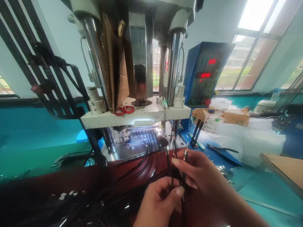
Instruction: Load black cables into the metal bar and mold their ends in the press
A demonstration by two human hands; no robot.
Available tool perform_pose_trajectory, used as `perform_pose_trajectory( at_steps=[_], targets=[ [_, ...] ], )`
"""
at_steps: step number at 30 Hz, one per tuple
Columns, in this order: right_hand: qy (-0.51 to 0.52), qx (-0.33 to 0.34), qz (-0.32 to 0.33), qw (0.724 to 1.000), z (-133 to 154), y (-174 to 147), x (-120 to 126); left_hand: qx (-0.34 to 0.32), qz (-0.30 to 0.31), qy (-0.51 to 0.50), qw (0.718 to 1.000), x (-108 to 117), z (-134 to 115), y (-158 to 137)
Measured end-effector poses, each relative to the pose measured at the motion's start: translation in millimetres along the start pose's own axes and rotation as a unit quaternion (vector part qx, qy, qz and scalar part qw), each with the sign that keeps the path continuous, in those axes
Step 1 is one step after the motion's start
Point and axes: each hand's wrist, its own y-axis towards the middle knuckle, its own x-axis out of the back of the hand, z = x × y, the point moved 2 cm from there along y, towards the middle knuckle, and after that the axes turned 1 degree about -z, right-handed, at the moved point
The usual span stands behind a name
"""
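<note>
My left hand [159,200] is closed, pinching thin black cables [168,164] whose metal-tipped ends point up. Just above and to the right, my right hand [197,167] is closed on a black cable with a bare metal connector [186,149] sticking up past the fingers. Another cable end [174,148] rises between thumb and forefinger. Beyond my hands, a metal mould [132,138] lies on the press bed under a bright lamp. Several black cables [144,151] run out of it towards me and curve down to the left.
A press with steel columns [174,69] and a white plate [142,115] stands ahead, red-handled scissors [124,109] on the plate. To the right are a blue control box [205,75], pliers [222,148] and plastic bags [262,138]. A dark cable pile [78,201] lies lower left.
</note>
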Motion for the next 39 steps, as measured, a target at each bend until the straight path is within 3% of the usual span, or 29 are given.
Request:
perform_pose_trajectory(
  at_steps=[4,8,10,17,20,26,31,39],
  targets=[
    [-0.014,0.002,0.004,1.000,4.1,-1.2,-1.1,0.007,0.030,0.030,0.999,3.5,9.6,2.4],
    [0.055,-0.010,-0.033,0.998,5.5,-2.2,6.2,0.066,0.093,0.068,0.991,10.8,21.8,-0.3],
    [0.092,-0.013,-0.031,0.995,3.2,-1.4,8.9,0.062,0.100,0.067,0.991,13.8,23.6,-2.1],
    [0.085,-0.022,-0.013,0.996,-1.2,1.0,5.5,-0.030,0.045,0.013,0.998,10.8,20.8,-5.9],
    [0.073,-0.013,0.026,0.997,-2.9,2.3,2.8,-0.041,0.038,-0.018,0.998,8.9,21.9,-7.4],
    [0.067,-0.035,0.106,0.991,-18.0,2.6,-4.0,-0.058,-0.001,0.013,0.998,11.9,19.5,-5.2],
    [-0.027,0.005,0.065,0.998,-16.8,-1.9,-8.0,-0.054,0.003,0.048,0.997,15.5,24.9,0.3],
    [-0.012,-0.019,0.013,1.000,-25.0,-5.7,-9.9,-0.021,-0.043,-0.030,0.998,15.9,23.6,-0.7]
  ],
)
